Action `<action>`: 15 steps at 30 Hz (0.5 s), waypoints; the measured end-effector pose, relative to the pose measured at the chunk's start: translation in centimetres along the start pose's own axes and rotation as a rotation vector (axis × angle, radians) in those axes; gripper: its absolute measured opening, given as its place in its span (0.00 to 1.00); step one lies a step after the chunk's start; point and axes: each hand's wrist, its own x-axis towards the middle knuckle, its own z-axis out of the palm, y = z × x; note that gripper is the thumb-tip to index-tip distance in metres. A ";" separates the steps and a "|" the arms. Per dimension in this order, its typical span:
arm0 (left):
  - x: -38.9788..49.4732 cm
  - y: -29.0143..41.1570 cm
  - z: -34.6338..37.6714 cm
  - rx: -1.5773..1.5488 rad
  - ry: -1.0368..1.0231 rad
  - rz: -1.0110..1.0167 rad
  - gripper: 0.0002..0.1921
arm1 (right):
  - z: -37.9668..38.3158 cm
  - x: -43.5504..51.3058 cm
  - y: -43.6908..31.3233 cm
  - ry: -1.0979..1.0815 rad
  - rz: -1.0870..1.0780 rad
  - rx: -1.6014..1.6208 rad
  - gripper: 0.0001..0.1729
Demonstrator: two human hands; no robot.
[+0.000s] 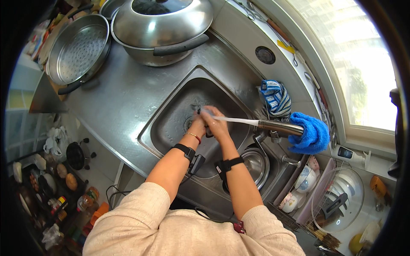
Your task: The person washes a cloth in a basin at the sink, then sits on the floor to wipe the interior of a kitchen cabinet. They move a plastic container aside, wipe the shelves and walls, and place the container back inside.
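Note:
Both my hands are close together over the stainless steel sink basin [166, 128], above its drain. My left hand [199, 123] has a small dark thing beside its fingers, too blurred to name. Against it is my right hand [217, 123], slightly bent, in the stream of water [238, 120] from the metal faucet [278, 126]. A blue cloth [309, 132] is wrapped around the faucet's rear end. Water splashes blur the fingers, so whether either hand holds something cannot be made out.
A large lidded steel pot [160, 35] and a steamer tray [77, 54] stand on the counter. A striped cloth [276, 99] hangs behind the basin. Metal bowls [254, 164] sit in the second basin. A dish rack with bowls [304, 179] and a glass lid [338, 200] is at right.

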 end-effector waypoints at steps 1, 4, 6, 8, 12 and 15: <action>-0.3 0.5 -0.6 -0.159 -0.035 -0.158 0.14 | 0.2 -0.7 0.2 -0.003 -0.253 -0.279 0.20; -1.4 0.1 -0.8 0.043 -0.091 -0.081 0.14 | 0.6 -1.0 1.1 -0.106 -0.214 -0.437 0.15; -1.9 -0.8 -0.6 0.193 -0.099 0.001 0.14 | 0.5 0.7 1.6 -0.026 -0.319 -0.683 0.13; -2.2 -1.5 -0.3 0.505 0.047 0.181 0.19 | -0.1 2.2 1.6 0.136 -0.129 -0.506 0.12; -2.4 0.7 -0.6 1.117 0.171 0.301 0.23 | -1.4 1.0 0.3 -0.020 -0.357 -0.267 0.12; -3.0 3.4 -0.4 1.576 0.273 0.277 0.26 | -1.4 -2.0 -0.5 -0.235 -0.226 -0.137 0.12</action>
